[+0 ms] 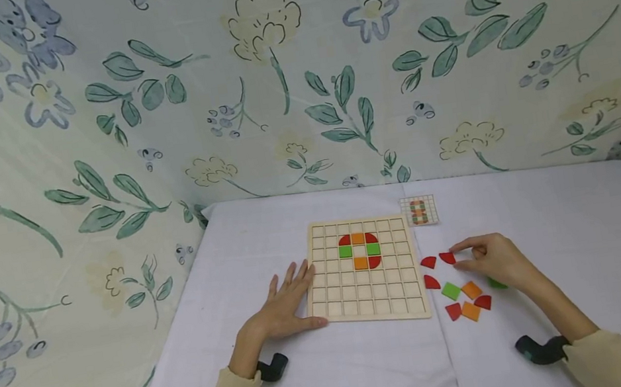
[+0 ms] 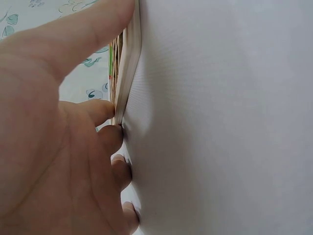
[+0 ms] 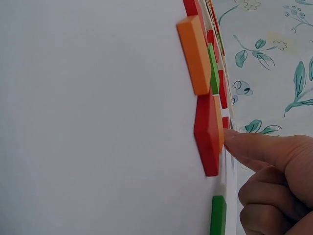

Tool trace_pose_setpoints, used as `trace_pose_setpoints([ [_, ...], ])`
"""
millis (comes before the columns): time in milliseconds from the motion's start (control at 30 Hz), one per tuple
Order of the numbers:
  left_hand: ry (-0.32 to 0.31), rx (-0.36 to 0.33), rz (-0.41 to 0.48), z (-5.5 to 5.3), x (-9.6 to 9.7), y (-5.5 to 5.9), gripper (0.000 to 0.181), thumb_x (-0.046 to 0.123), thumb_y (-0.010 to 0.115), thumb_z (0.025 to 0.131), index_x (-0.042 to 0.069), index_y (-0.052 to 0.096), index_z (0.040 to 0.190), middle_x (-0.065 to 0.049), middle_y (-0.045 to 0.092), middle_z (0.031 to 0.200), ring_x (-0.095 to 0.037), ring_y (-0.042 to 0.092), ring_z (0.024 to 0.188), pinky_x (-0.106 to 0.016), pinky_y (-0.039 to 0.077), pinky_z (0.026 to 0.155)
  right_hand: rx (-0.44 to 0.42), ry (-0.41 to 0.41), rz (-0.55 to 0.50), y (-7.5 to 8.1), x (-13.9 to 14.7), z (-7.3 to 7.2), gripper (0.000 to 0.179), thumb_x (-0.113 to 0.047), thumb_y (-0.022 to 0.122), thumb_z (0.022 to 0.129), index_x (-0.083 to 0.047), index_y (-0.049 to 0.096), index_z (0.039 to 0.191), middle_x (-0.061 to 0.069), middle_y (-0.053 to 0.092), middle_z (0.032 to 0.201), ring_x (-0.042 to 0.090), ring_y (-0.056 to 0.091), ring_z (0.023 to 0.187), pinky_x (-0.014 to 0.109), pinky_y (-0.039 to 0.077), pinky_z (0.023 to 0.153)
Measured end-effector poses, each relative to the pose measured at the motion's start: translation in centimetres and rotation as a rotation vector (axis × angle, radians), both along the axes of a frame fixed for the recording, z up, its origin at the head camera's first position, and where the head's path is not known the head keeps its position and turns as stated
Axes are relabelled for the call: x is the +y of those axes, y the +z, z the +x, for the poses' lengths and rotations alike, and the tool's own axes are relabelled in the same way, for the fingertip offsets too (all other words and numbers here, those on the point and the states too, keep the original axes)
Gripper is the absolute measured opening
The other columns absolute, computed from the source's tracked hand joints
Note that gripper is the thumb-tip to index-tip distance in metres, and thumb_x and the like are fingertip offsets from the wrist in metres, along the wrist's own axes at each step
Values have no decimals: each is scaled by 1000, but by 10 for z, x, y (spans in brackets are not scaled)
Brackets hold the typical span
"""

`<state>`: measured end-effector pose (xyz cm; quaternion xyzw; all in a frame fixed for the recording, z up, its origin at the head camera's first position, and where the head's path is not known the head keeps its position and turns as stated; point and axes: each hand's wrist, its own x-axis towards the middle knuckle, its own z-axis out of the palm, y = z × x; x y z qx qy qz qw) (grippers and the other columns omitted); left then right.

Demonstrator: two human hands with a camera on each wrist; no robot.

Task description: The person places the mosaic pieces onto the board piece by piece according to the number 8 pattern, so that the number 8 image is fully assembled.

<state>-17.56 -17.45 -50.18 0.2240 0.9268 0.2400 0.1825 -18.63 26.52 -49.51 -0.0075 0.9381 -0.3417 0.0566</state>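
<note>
A square wooden grid board (image 1: 337, 293) lies on the table. Red quarter-circles, orange squares and green squares form a ring in its upper middle cells, with the ring's lower left cell bare. My left hand (image 1: 282, 311) rests at the board's left edge, fingers spread; in the left wrist view the thumb and fingertips touch the board's side (image 2: 131, 58). Right of the board, my right hand (image 1: 495, 257) pinches a red quarter-circle piece (image 1: 447, 258) between thumb and index finger, low over the cloth. The right wrist view shows the other fingers curled (image 3: 266, 196).
Loose pieces lie near my right hand: red quarter-circles (image 1: 431, 282), orange squares (image 1: 471, 290) and green pieces (image 1: 451, 291), one partly beneath the hand. A small pattern card (image 1: 419, 211) sits by the board's upper right corner. White cloth (image 1: 373, 371) covers the table; floral fabric (image 1: 271, 92) hangs behind.
</note>
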Motion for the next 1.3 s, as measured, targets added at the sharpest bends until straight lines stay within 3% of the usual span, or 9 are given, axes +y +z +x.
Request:
trace_pose_setpoints([
  [567, 1, 0, 8, 1, -1, 3, 110, 57, 75, 89, 14, 11, 168, -4, 0, 176, -31, -9, 163, -65, -8, 128, 25, 19, -17, 10, -20, -5, 34, -17, 79, 91, -1, 74, 120, 0, 36, 60, 18, 37, 57, 25, 31, 47],
  [933, 7, -9, 16, 2, 0, 5, 111, 56, 76, 89, 14, 11, 168, -4, 0, 176, -31, -9, 163, -65, -8, 128, 39, 178, -137, 17, -86, -21, 28, -19, 85, 86, -5, 79, 110, -4, 30, 58, 12, 28, 51, 21, 22, 45],
  [1300, 2, -4, 10, 1, 1, 4, 110, 57, 75, 89, 14, 11, 168, -3, 0, 176, -31, -9, 163, -65, -8, 128, 39, 242, -175, 12, -142, -39, 24, -18, 88, 83, -7, 81, 103, -4, 33, 57, 12, 31, 55, 23, 26, 53],
])
